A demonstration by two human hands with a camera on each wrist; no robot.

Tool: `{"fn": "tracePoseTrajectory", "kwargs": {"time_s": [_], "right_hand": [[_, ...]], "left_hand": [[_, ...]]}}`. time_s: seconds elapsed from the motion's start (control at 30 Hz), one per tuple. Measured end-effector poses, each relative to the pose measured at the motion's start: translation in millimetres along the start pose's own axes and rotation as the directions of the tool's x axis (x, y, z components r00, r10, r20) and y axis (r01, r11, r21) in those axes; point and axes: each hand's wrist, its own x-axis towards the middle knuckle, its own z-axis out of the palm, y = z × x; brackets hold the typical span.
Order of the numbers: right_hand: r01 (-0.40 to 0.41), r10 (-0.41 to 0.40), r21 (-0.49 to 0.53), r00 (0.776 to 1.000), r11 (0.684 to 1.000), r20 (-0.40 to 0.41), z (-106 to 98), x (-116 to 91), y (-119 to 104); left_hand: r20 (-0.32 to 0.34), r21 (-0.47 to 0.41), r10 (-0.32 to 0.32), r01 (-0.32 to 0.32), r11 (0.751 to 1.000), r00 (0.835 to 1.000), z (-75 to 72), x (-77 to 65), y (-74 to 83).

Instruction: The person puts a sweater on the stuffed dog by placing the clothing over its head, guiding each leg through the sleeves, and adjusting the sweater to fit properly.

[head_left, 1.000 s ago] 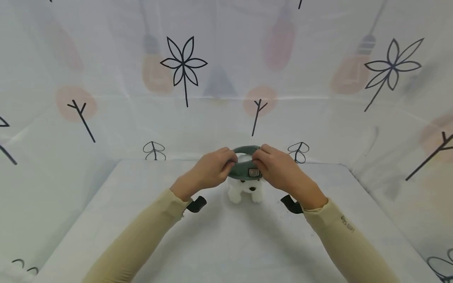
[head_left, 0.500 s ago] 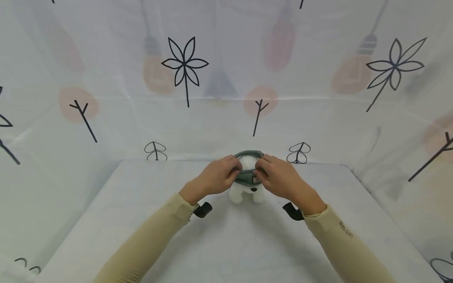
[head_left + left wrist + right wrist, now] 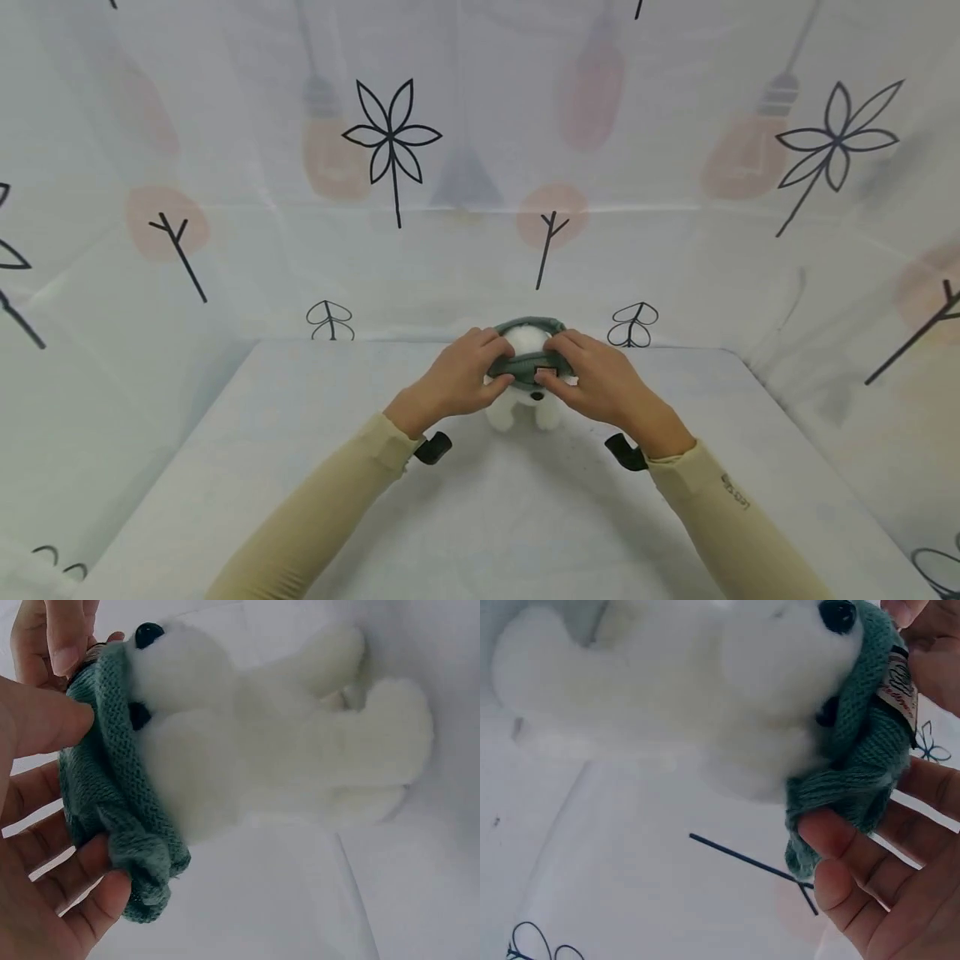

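Note:
A white plush dog (image 3: 522, 410) stands on the table, facing me. Around its head sits a green knitted garment (image 3: 522, 367), ring-shaped from above, with the white crown showing through. My left hand (image 3: 467, 377) grips one side of the knit, thumb on the front and fingers around the edge. On the opposite side, my right hand (image 3: 602, 379) holds it likewise, its thumb by the woven label (image 3: 900, 690). In the left wrist view, the rolled edge lies close to the dog's black eyes (image 3: 139, 715). The dog's back is hidden.
The white-covered table (image 3: 480, 517) ends at a patterned cloth backdrop (image 3: 465, 267) just behind the dog. Similar cloth hangs at both sides. Dark curved mounts (image 3: 433, 448) stick out below each wrist.
The knitted garment has come down from above the dog's forehead to around its head. Both hands lowered with it, then their thumbs shifted onto its front and the fingers spread.

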Motion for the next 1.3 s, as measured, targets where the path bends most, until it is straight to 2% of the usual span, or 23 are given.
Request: {"fn": "tracePoseTrajectory", "kwargs": {"time_s": [0.17, 0.27, 0.4, 0.63, 0.77, 0.97, 1.07, 1.3], "right_hand": [[-0.030, 0.031, -0.010, 0.999, 0.999, 0.032, 3, -1, 4], [-0.060, 0.060, -0.005, 0.996, 0.998, 0.063, 5, -1, 6], [-0.077, 0.076, 0.006, 0.993, 0.997, 0.091, 8, -2, 8], [-0.051, 0.048, 0.039, 0.996, 0.998, 0.075, 13, -4, 13], [-0.059, 0.055, 0.054, 0.995, 0.997, 0.079, 16, -4, 16], [-0.078, 0.067, 0.096, 0.992, 0.992, 0.110, 20, -6, 20], [-0.082, 0.066, 0.134, 0.991, 0.988, 0.119, 23, -7, 23], [-0.087, 0.073, 0.167, 0.993, 0.982, 0.091, 35, -9, 30]], "left_hand": [[-0.088, 0.172, 0.084, -0.068, 0.983, 0.993, 4.7, 0.1, -5.2], [-0.099, 0.245, 0.129, -0.102, 0.964, 0.987, 7.3, -1.1, -7.9], [-0.100, 0.226, 0.184, -0.158, 0.961, 0.978, 9.4, -1.2, -9.0], [-0.113, 0.163, 0.269, -0.249, 0.955, 0.957, 8.9, -1.2, -7.2], [-0.104, 0.160, 0.230, -0.212, 0.964, 0.968, 11.2, -1.3, -7.8], [-0.047, 0.166, 0.092, -0.083, 0.983, 0.995, 18.7, -4.0, -12.8], [-0.032, 0.142, 0.058, -0.053, 0.988, 0.998, 22.8, -5.4, -15.1], [-0.043, 0.111, 0.034, -0.029, 0.993, 0.998, 32.7, -5.6, -18.8]]}}
